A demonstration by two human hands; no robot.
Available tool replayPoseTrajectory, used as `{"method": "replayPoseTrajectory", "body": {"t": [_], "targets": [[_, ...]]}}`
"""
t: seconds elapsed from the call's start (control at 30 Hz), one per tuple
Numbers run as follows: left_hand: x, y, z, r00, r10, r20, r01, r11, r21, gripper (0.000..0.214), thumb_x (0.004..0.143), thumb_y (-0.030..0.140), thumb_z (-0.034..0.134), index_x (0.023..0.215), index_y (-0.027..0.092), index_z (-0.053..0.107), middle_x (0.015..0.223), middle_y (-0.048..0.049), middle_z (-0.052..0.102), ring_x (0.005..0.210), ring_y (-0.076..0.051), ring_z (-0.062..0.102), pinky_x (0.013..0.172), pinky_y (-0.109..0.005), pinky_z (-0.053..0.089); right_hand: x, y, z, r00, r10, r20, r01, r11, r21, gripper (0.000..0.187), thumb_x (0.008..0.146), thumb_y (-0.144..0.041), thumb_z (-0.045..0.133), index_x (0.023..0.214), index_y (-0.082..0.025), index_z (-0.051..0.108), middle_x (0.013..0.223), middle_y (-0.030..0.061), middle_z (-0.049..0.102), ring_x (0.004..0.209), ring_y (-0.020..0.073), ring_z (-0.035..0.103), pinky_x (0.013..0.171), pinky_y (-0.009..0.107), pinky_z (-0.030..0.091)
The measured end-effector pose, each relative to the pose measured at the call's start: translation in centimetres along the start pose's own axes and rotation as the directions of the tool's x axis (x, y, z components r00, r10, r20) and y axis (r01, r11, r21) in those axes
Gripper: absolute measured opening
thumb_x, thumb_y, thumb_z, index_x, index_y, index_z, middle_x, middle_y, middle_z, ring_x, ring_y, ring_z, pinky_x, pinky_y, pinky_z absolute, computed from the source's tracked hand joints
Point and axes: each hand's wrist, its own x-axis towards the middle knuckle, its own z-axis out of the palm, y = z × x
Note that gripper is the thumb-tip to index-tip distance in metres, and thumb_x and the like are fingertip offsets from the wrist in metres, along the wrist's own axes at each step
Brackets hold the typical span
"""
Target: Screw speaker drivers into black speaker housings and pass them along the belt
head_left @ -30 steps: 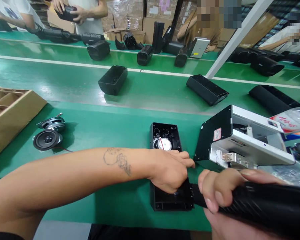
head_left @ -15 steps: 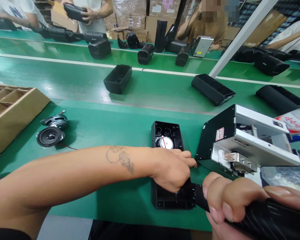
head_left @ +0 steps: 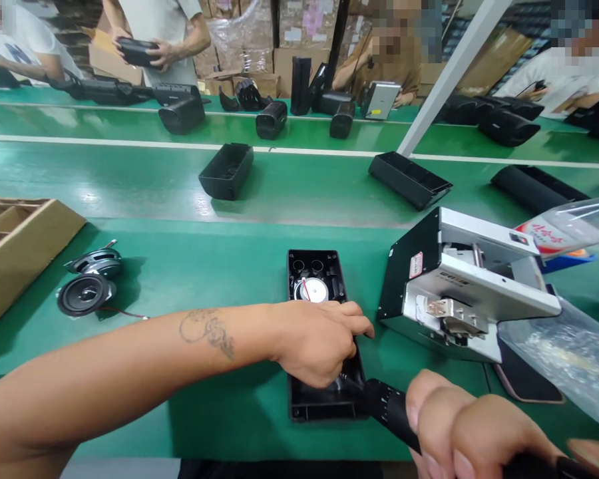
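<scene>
A black speaker housing (head_left: 324,410) lies on the green bench with its hollow side up. A round speaker driver (head_left: 313,290) with a white back and a red wire sits in its far half. My left hand (head_left: 319,342) reaches over the housing, thumb and index finger closed down inside it, the others bent over the right rim. What the fingertips pinch is hidden. My right hand (head_left: 472,426) is wrapped round a black electric screwdriver (head_left: 397,409), whose nose points into the near half of the housing, close to my left fingertips.
Two loose speaker drivers (head_left: 83,294) lie at left beside a divided cardboard box (head_left: 30,266). At right stands a white and black screw-feeder-like machine (head_left: 429,279), with a plastic bag (head_left: 574,352) and bottle (head_left: 574,226). Black housings (head_left: 227,171) sit across the line, where several people work.
The view has shifted, so the bench things sit further left. The screwdriver now tilts more steeply into the housing, its nose closer to my left fingers. My left hand stays in the housing.
</scene>
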Motion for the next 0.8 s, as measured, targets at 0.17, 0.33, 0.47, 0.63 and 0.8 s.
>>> {"method": "replayPoseTrajectory", "body": {"t": [0.17, 0.33, 0.47, 0.63, 0.8], "targets": [[0.3, 0.1, 0.0, 1.0, 0.005, -0.006, -0.005, 1.0, -0.001, 0.021, 0.092, 0.013, 0.067, 0.092, 0.013, 0.088, 0.15, -0.0186, 0.07, 0.138, -0.032, 0.062, 0.122, -0.036, 0.052, -0.5, -0.3, -0.1, 0.985, 0.147, -0.091, -0.145, 0.989, 0.029, 0.062, 0.112, -0.065, 0.046, 0.062, -0.032, 0.058, 0.048, -0.0014, 0.037, 0.043, 0.024, 0.05, 0.052, 0.046, 0.051], [0.3, 0.1, 0.1, 1.0, 0.012, -0.026, -0.012, 1.0, -0.003, 0.021, 0.091, 0.012, 0.067, 0.091, 0.012, 0.088, 0.148, -0.019, 0.072, 0.137, -0.032, 0.064, 0.122, -0.035, 0.053, -1.0, 0.5, 0.7, 0.984, 0.049, -0.169, -0.048, 0.999, 0.014, 0.051, 0.108, -0.051, 0.059, 0.061, -0.031, 0.062, 0.045, -0.003, 0.036, 0.038, 0.0207, 0.044, 0.051, 0.042, 0.047], [0.1, 0.0, 0.4, 0.999, 0.018, -0.045, -0.018, 1.0, -0.001, 0.021, 0.092, 0.013, 0.066, 0.09, 0.012, 0.087, 0.148, -0.0203, 0.071, 0.137, -0.033, 0.063, 0.123, -0.037, 0.053, -1.0, 0.3, 1.3, 0.989, 0.054, -0.139, -0.044, 0.996, 0.075, 0.058, 0.111, -0.056, 0.052, 0.059, -0.031, 0.059, 0.045, -0.0019, 0.04, 0.039, 0.0205, 0.046, 0.052, 0.042, 0.048], [0.5, -0.2, 0.5, 0.997, 0.039, -0.071, -0.04, 0.999, -0.01, 0.021, 0.092, 0.012, 0.063, 0.089, 0.012, 0.084, 0.142, -0.0203, 0.074, 0.128, -0.033, 0.066, 0.115, -0.04, 0.058, -0.1, -0.7, 2.5, 0.966, 0.058, -0.251, 0.009, 0.967, 0.256, 0.063, 0.114, -0.058, 0.05, 0.06, -0.025, 0.046, 0.049, -0.0035, 0.044, 0.04, 0.0177, 0.046, 0.053, 0.037, 0.045], [-0.3, -0.5, 0.3, 0.991, 0.089, -0.097, -0.09, 0.996, -0.013, 0.018, 0.087, 0.009, 0.063, 0.087, 0.016, 0.08, 0.132, -0.0169, 0.077, 0.123, -0.031, 0.069, 0.115, -0.04, 0.058, 1.2, -0.2, 3.2, 0.903, 0.095, -0.418, 0.095, 0.906, 0.413, 0.05, 0.107, -0.07, 0.058, 0.081, -0.028, 0.065, 0.053, -0.0081, 0.039, 0.038, 0.0122, 0.033, 0.049, 0.033, 0.04]]}}
